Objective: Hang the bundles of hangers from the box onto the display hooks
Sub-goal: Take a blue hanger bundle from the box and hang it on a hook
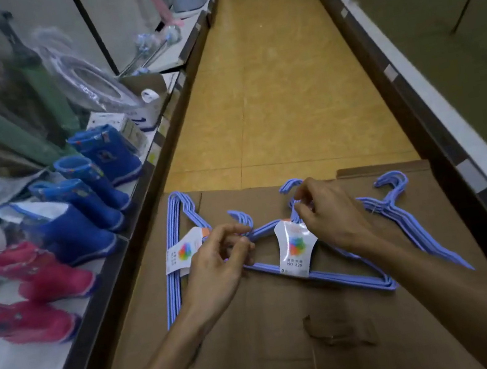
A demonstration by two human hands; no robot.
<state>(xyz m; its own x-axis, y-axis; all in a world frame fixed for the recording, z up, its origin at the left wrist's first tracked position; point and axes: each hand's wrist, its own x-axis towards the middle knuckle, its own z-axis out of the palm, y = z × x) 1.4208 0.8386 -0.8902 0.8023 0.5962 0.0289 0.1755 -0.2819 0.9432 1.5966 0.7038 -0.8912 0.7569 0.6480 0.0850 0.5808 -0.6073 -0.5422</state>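
- Premises: retail shop aisle (277, 87), yellow floor.
- Left of aisle: shelf (109, 260) displaying blue boots (95, 184) and pink boots (39, 269).
- Right of aisle: second shelf run (436, 104) with price-label strips.

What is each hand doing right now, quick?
Left hand: pinching the middle bundle of blue wire hangers at its shoulder.
Right hand: pinching that bundle's hook neck.
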